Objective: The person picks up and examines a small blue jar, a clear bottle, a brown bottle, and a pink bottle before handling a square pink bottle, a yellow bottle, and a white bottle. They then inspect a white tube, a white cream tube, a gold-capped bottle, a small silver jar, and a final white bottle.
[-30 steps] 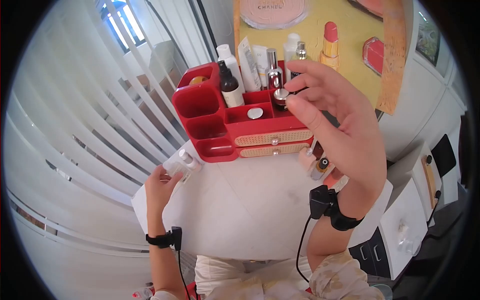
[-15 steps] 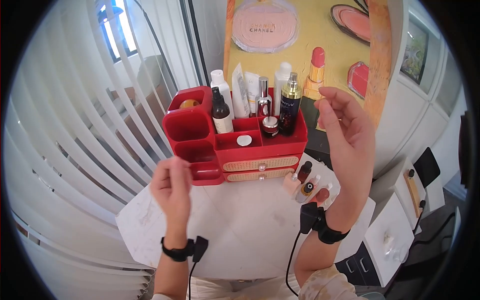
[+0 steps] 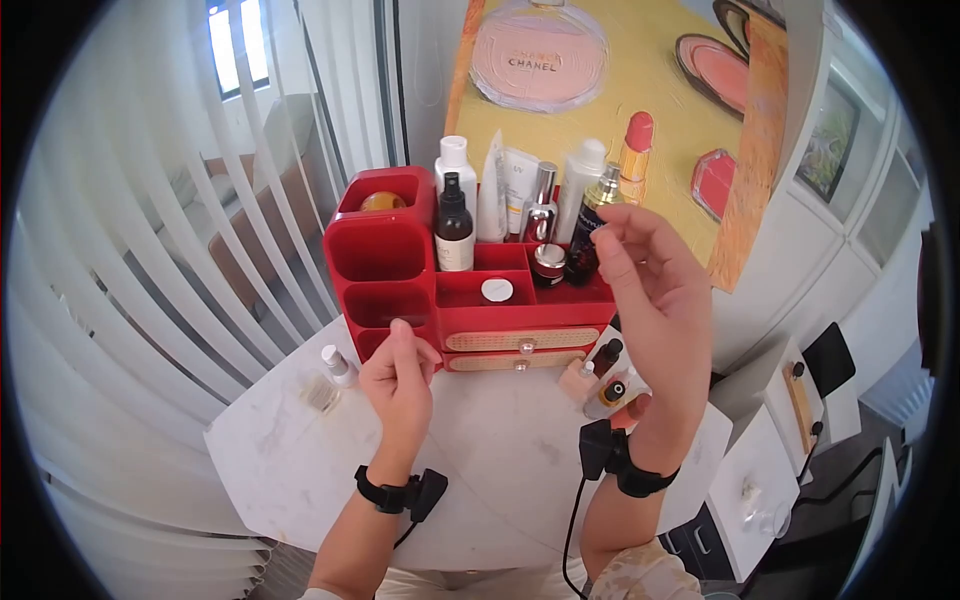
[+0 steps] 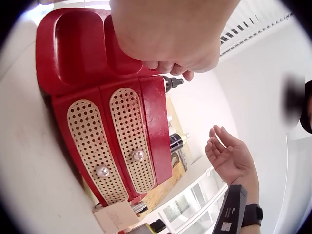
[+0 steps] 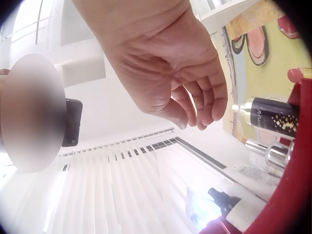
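My left hand (image 3: 398, 390) hovers in front of the lower left compartments of a red cosmetics organizer (image 3: 480, 316), fingers loosely bent and nothing visible in them. My right hand (image 3: 662, 300) is raised at the organizer's right side, its fingers gently curved. In the right wrist view no object shows between those fingers. Closest to them is a dark spray bottle (image 5: 273, 116) with a gold collar, standing in the organizer. Beside that bottle sit a small jar (image 3: 549, 264) with a silver lid and a silver pump bottle (image 3: 541, 212).
A white-capped bottle (image 3: 338, 366) and a clear flat bottle (image 3: 320, 395) rest on the marble table (image 3: 480, 480) at left. Several small bottles, one black-capped (image 3: 606, 357), stand at right. A painting (image 3: 560, 130) leans behind; vertical blinds (image 3: 150, 300) hang at left.
My left hand has left the small bottles at left and moved right, before the organizer. The right hand has swung away, then come back close to the dark spray bottle. The head view has shifted.
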Demonstrator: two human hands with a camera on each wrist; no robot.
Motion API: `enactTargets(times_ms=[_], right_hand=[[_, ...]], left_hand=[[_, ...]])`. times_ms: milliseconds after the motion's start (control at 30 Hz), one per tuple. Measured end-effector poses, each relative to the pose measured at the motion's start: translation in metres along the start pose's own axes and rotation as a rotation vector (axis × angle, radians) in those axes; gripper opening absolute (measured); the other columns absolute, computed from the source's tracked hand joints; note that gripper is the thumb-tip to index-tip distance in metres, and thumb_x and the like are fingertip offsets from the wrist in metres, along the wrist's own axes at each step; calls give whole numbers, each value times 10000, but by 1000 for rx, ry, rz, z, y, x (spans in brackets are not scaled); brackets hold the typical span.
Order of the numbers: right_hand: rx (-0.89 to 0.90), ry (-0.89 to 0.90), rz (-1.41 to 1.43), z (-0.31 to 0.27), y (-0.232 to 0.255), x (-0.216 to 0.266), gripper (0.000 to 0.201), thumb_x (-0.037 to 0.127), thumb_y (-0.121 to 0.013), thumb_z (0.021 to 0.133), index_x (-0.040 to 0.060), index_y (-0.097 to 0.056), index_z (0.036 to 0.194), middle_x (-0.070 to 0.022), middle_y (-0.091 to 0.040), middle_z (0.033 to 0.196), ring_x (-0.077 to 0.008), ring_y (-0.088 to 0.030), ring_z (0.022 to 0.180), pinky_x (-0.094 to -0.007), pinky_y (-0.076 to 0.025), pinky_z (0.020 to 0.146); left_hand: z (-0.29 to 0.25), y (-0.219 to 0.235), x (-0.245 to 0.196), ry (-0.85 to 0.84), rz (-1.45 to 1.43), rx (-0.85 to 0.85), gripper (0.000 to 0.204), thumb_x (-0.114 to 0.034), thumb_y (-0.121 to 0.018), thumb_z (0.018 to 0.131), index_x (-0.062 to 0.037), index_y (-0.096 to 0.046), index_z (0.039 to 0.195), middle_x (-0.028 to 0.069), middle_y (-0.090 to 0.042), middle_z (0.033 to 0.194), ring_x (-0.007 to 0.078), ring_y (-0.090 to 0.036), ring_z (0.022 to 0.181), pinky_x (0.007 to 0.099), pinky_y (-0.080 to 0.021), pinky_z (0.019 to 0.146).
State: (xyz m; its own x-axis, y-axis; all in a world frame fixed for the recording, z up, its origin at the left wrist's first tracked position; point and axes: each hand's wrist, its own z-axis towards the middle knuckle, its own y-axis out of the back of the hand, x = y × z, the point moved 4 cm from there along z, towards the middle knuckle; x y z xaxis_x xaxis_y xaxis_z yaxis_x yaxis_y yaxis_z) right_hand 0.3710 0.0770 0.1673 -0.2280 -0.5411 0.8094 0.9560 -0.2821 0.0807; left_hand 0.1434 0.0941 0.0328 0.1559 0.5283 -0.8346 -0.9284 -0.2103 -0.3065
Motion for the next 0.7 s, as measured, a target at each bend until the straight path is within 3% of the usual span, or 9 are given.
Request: enactTargets(times_ms=[33,200,333,433,567,600,700], right_hand=[[11,-6,11,-1,-6,0,233,133,-671,1003,-9,-668,1189,-14,-655,967,-97,-595,901,-254,-501,861],[183,29,-18,-9,-44,-3,315,104,-698,972,10,-626,1264,-74,-668,1139,-139,-626,968,-279,-523,870],[186,121,-115,-10,-75,-18,448,90,-723,941,-7,-560,1347,-115,-632,1213,-175,-606,1048,-301,-530,876],[136,95,-161,-4,-93,-39,500,113,-742,925,-21,-541,1363,-131,-629,1217,-185,-603,1023,-311,-532,874],[96,95,-317,15,-114,-77,598,248,-787,894,-35,-534,1356,-162,-618,1237,-210,-603,1029,-323,-528,851],[35,179,-388,20,-117,-87,595,307,-799,884,-42,-571,1309,-155,-664,1142,-208,-634,955,-334,-534,810],[104,21,-312,25,-128,-98,551,314,-806,883,-47,-611,1252,-134,-707,1019,-192,-658,859,-339,-542,770]], left_hand=[[-1,0,-1,12,2,2,521,-273,-513,1104,5,-607,673,-32,-476,566,31,-364,524,233,-253,499],[1,9,6,0,-24,-20,516,-258,-527,1099,23,-628,678,-32,-468,570,37,-376,545,235,-289,522],[4,14,16,-8,-53,-28,511,-244,-539,1094,29,-620,670,-38,-458,570,34,-375,557,234,-292,526],[7,16,12,-3,-77,-36,515,-243,-541,1093,30,-618,664,-41,-455,569,31,-372,557,233,-289,522],[8,17,14,17,-136,-52,518,-246,-544,1092,32,-616,661,-40,-454,565,30,-371,553,234,-291,517],[8,17,14,17,-139,-52,518,-247,-544,1092,32,-615,661,-40,-454,564,29,-369,551,234,-291,516],[8,16,14,22,-137,-52,520,-249,-543,1092,33,-614,660,-42,-454,562,29,-367,548,234,-292,513]])
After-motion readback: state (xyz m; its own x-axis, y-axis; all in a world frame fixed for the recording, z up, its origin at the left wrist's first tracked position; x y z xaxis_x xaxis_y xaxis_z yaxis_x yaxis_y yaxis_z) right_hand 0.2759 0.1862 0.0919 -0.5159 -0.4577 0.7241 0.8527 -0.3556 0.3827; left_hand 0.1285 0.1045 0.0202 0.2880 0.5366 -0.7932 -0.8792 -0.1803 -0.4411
